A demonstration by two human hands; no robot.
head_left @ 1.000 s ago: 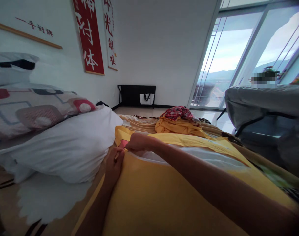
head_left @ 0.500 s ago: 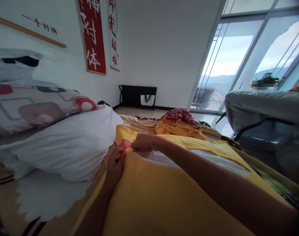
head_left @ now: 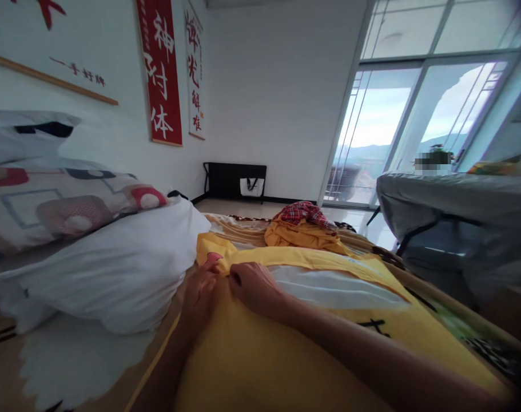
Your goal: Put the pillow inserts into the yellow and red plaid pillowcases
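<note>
At left: white pillow [head_left: 114, 269]. Next: left hand [head_left: 201, 289], half closed, fingertips against edge of yellow cover [head_left: 238, 352], spread flat on bed [head_left: 238, 230]; firmness of grip not discernible. Alongside: right hand [head_left: 255, 289], nearly closed, at near end of cover's opening; contents of grip hidden. Farther right: clothes pile [head_left: 301, 229], then white filling [head_left: 341, 286] exposed through opening.

The curled right hand [head_left: 257, 288] sits just beside the left hand [head_left: 201, 288].

Yellow cover [head_left: 251, 355], laid out w/ slit open, wht insert [head_left: 337, 286] visible
</note>
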